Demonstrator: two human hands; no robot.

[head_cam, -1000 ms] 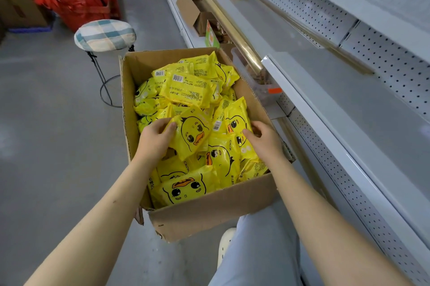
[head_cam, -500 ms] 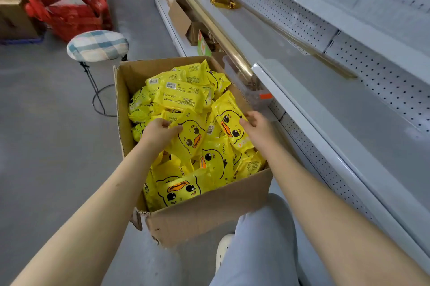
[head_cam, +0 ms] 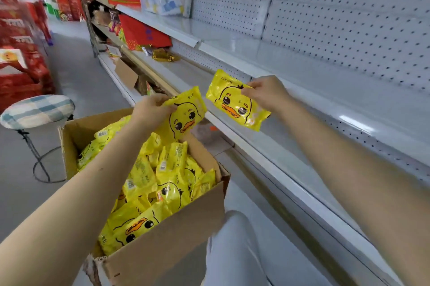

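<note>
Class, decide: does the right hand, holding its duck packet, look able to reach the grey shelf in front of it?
Probably yes. The right hand pinches its duck packet just above the front edge of the grey shelf, and nothing visible stands between them.

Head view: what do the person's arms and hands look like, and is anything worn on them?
Both forearms are bare right to the frame edge, with no sleeves showing. The left hand and right hand have no gloves, and no watch, bracelet or ring is visible. Below them shows a pale grey-white trouser leg.
</note>
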